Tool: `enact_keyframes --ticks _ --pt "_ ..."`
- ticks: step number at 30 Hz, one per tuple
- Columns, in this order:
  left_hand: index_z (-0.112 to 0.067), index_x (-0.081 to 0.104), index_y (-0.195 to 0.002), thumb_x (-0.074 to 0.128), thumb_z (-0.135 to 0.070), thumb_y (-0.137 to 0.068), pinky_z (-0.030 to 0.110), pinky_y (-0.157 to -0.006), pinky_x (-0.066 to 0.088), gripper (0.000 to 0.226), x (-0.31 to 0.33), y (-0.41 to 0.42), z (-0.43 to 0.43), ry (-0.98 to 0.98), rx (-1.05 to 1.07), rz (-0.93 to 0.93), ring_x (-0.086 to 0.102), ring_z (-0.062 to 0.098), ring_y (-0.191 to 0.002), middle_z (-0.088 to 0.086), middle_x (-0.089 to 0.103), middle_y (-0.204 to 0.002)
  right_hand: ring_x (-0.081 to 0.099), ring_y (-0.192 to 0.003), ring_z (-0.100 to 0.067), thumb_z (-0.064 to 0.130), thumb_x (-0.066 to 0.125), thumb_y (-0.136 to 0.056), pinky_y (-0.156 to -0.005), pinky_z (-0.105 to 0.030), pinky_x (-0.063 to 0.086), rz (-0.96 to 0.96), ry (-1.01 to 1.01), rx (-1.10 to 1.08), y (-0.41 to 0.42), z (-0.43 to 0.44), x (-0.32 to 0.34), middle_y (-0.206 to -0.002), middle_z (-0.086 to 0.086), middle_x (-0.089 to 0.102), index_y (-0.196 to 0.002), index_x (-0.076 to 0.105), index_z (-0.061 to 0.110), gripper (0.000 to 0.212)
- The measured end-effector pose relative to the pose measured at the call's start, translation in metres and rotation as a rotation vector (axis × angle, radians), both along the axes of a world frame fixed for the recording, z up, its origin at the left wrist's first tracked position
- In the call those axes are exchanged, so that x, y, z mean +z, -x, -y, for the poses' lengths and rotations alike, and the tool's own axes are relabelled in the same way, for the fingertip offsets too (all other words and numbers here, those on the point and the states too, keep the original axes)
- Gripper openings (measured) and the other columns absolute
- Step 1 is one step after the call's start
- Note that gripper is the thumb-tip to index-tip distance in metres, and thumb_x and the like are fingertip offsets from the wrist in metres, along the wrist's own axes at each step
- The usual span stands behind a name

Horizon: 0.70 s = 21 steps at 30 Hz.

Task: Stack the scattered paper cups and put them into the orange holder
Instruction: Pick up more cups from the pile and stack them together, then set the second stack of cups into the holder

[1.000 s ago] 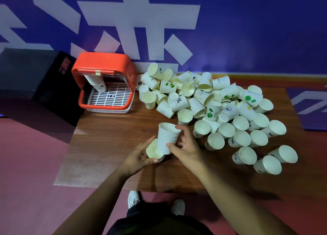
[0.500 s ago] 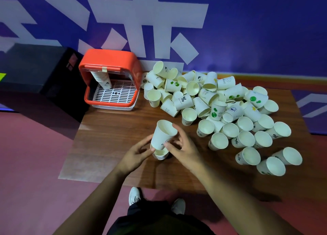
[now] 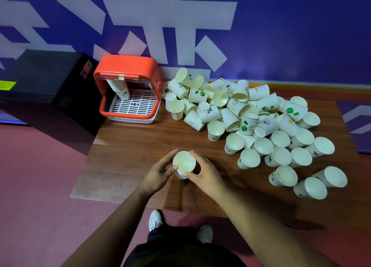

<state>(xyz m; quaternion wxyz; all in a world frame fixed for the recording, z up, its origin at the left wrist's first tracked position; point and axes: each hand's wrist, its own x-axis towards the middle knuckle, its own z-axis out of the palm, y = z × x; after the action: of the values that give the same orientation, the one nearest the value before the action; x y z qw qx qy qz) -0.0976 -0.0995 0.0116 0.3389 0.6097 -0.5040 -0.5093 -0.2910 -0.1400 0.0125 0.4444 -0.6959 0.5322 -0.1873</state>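
Note:
A small stack of white paper cups (image 3: 183, 163) stands mouth-up near the table's front, one cup nested in another. My left hand (image 3: 158, 173) grips its left side and my right hand (image 3: 202, 172) grips its right side, thumbs at the near rim. A big pile of scattered paper cups (image 3: 249, 122) covers the right and back of the table. The orange holder (image 3: 128, 73) stands at the back left corner, with a stack of cups (image 3: 118, 88) hanging inside it above a white grid tray (image 3: 134, 105).
The brown wooden table (image 3: 140, 144) has bare wood between the holder and my hands. A black box (image 3: 46, 77) sits left of the holder. The blue wall is right behind the pile. My shoes show below the table's front edge.
The cup my right hand held tilted above the lower cup has dropped into it; both hands have closed around the nested stack, now upright.

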Motion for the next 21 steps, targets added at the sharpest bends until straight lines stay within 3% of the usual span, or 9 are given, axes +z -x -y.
enact_keyframes --ticks 3,7,9,11,15,18,21 --pt "-0.022 0.045 -0.146 0.061 -0.011 -0.098 0.019 -0.112 0.038 0.052 -0.008 0.0 0.0 -0.013 0.012 0.004 0.045 0.0 -0.136 -0.005 0.051 -0.148 0.045 -0.129 -0.006 0.037 0.08 -0.075 -0.105 -0.022 0.038 0.036 -0.096 -0.009 0.001 0.004 -0.006 -0.141 0.011 0.052 -0.142 0.044 0.036 0.077" --pt "-0.036 0.04 -0.148 0.061 -0.025 -0.098 0.027 -0.115 0.035 0.054 -0.007 0.001 -0.004 -0.15 0.031 -0.05 0.044 -0.004 -0.135 -0.016 0.048 -0.148 0.043 -0.131 -0.002 0.044 0.083 -0.066 -0.109 -0.031 0.038 0.146 -0.289 -0.001 0.005 0.008 -0.021 -0.142 0.019 0.047 -0.141 0.034 0.052 0.09" --pt "-0.037 0.04 -0.145 0.054 -0.018 -0.102 0.021 -0.106 0.042 0.048 -0.005 0.006 -0.004 -0.229 0.005 -0.126 0.05 -0.013 -0.121 -0.021 0.052 -0.14 0.043 -0.132 -0.004 0.039 0.084 -0.066 -0.111 -0.035 0.037 0.154 -0.341 0.013 0.008 0.009 -0.033 -0.144 0.018 0.046 -0.143 0.034 0.048 0.092" --pt "-0.038 0.044 -0.136 0.049 -0.015 -0.104 0.01 -0.086 0.05 0.04 -0.001 0.012 -0.001 -0.253 0.006 -0.181 0.057 -0.017 -0.107 -0.024 0.057 -0.127 0.047 -0.13 -0.007 0.032 0.083 -0.067 -0.111 -0.042 0.04 0.145 -0.361 0.0 0.007 0.01 -0.042 -0.139 0.014 0.052 -0.142 0.038 0.04 0.088" --pt "-0.044 0.049 -0.126 0.049 -0.023 -0.104 0.011 -0.071 0.052 0.03 0.012 0.01 0.009 -0.253 0.116 -0.251 0.063 -0.004 -0.1 -0.021 0.061 -0.12 0.055 -0.12 -0.011 0.025 0.081 -0.071 -0.104 -0.043 0.047 0.151 -0.361 -0.037 -0.01 0.02 -0.042 -0.13 0.012 0.058 -0.137 0.044 0.036 0.076" --pt "-0.047 0.05 -0.128 0.049 -0.034 -0.102 0.017 -0.074 0.055 0.029 0.024 -0.017 0.02 -0.19 0.173 -0.25 0.066 0.005 -0.106 -0.013 0.063 -0.128 0.063 -0.109 -0.012 0.037 0.082 -0.067 -0.097 -0.043 0.052 0.177 -0.341 -0.033 -0.036 0.038 -0.03 -0.124 0.016 0.061 -0.133 0.046 0.038 0.075" --pt "-0.041 0.048 -0.138 0.06 -0.034 -0.095 0.025 -0.089 0.055 0.045 0.035 -0.058 0.036 -0.079 0.136 -0.229 0.063 0.011 -0.119 -0.014 0.065 -0.131 0.065 -0.108 -0.012 0.062 0.083 -0.055 -0.094 -0.044 0.054 0.221 -0.307 -0.056 -0.07 0.065 -0.018 -0.128 0.015 0.062 -0.133 0.043 0.044 0.09"
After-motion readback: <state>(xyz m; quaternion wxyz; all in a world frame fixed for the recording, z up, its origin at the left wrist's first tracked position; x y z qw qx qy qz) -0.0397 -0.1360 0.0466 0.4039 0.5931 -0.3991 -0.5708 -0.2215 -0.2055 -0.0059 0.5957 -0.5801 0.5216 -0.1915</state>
